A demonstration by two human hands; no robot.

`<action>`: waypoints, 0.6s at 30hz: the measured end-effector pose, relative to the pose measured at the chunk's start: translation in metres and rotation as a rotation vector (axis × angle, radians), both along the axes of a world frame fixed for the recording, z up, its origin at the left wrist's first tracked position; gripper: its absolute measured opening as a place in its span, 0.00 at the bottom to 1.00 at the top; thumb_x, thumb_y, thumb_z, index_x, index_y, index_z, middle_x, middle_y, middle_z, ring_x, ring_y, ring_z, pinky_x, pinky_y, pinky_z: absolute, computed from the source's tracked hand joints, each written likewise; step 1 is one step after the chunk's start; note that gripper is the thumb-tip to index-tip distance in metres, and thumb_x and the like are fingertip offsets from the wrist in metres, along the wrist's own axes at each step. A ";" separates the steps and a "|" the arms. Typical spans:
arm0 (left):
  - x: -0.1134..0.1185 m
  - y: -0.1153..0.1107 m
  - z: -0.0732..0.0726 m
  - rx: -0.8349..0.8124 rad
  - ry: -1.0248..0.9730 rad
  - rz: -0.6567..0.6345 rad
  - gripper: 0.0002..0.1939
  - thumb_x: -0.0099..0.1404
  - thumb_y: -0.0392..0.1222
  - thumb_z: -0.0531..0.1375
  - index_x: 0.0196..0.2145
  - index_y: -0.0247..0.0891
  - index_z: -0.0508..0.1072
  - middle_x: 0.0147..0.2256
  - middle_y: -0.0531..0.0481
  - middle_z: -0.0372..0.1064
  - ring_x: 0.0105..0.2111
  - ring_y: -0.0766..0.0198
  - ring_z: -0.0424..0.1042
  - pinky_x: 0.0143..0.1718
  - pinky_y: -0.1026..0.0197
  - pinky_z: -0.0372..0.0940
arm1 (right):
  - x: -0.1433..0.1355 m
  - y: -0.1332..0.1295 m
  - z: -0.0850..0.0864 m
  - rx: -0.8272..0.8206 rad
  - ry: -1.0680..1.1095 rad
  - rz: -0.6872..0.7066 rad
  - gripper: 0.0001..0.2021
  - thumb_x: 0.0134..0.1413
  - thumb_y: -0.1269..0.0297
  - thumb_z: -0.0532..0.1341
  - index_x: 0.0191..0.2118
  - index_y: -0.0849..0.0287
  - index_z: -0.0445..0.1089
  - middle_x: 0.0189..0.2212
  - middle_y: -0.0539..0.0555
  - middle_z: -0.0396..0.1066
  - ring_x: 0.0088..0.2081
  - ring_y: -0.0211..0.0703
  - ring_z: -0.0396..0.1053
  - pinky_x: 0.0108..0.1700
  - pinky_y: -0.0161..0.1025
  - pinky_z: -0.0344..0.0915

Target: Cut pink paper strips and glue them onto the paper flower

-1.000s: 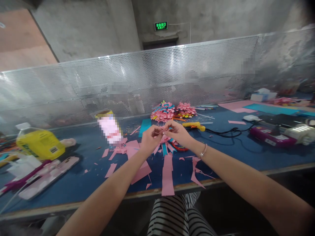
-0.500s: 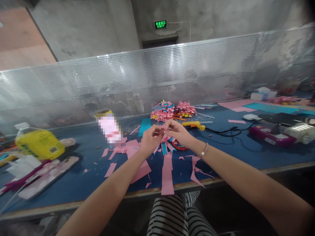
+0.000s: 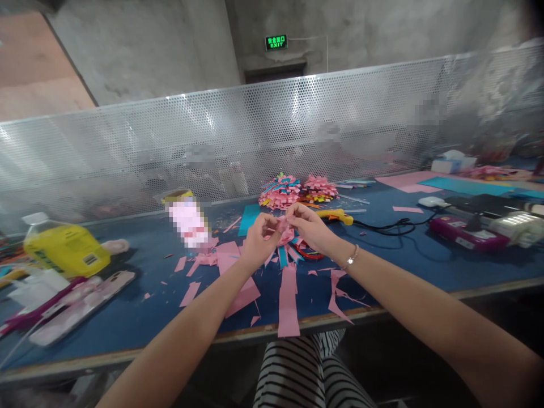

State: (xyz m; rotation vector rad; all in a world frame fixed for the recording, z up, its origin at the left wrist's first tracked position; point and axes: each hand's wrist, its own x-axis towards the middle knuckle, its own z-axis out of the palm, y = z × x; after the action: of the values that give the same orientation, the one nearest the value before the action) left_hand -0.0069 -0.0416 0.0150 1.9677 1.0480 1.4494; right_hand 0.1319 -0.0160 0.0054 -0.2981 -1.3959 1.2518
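Observation:
In the head view, my left hand (image 3: pixel 261 239) and my right hand (image 3: pixel 311 229) meet above the middle of the table. Their fingers are closed on a small pink paper piece (image 3: pixel 286 231), pinching it from both sides. Just below it, pink and blue paper strips (image 3: pixel 283 258) fan out; whether they are joined to the held piece I cannot tell. A red curved thing (image 3: pixel 312 255), partly hidden, lies beside my right wrist. Beyond that hand rests a yellow glue gun (image 3: pixel 338 216). A long pink strip (image 3: pixel 289 306) reaches toward the table's front edge.
Two fringed paper pompoms (image 3: pixel 280 192) stand at the back. A lit phone (image 3: pixel 187 221) is propped up at left, near a yellow bottle (image 3: pixel 70 249) and another phone (image 3: pixel 85 309). Pink scraps (image 3: pixel 238 277) litter the blue table. A purple power strip (image 3: pixel 467 235) lies at right.
My right fingers have shifted slightly up and away from the left ones, and more of the pink paper shows between them. The things on the table have not moved.

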 end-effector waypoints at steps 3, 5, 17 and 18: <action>-0.001 0.002 -0.001 0.014 0.029 0.001 0.10 0.54 0.45 0.58 0.26 0.37 0.61 0.26 0.53 0.61 0.26 0.70 0.64 0.28 0.66 0.59 | 0.000 -0.001 0.000 -0.010 -0.003 0.003 0.07 0.44 0.66 0.60 0.25 0.58 0.59 0.22 0.44 0.56 0.24 0.30 0.54 0.27 0.32 0.51; -0.003 0.006 -0.003 0.025 0.015 -0.017 0.09 0.54 0.44 0.58 0.25 0.37 0.62 0.25 0.53 0.61 0.26 0.70 0.63 0.28 0.66 0.59 | 0.000 -0.001 0.001 -0.014 -0.016 -0.005 0.08 0.44 0.66 0.61 0.25 0.59 0.59 0.21 0.44 0.56 0.24 0.30 0.53 0.27 0.32 0.50; -0.005 0.007 -0.002 -0.075 -0.031 -0.054 0.07 0.53 0.41 0.58 0.26 0.36 0.64 0.24 0.54 0.61 0.24 0.70 0.63 0.28 0.65 0.60 | 0.000 -0.001 0.001 -0.020 -0.076 -0.043 0.11 0.42 0.62 0.62 0.25 0.58 0.58 0.22 0.44 0.55 0.24 0.31 0.53 0.27 0.33 0.51; -0.005 0.007 -0.001 -0.081 -0.038 -0.055 0.07 0.52 0.41 0.58 0.25 0.36 0.64 0.24 0.54 0.62 0.24 0.70 0.63 0.28 0.65 0.60 | -0.001 -0.001 0.001 -0.013 -0.080 -0.048 0.11 0.42 0.62 0.62 0.25 0.58 0.58 0.22 0.44 0.55 0.24 0.31 0.53 0.27 0.33 0.51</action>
State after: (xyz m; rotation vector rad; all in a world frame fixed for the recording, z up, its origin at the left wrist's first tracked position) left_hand -0.0115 -0.0346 0.0137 1.8904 1.0121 1.3877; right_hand 0.1310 -0.0172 0.0064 -0.3927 -1.4409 1.2217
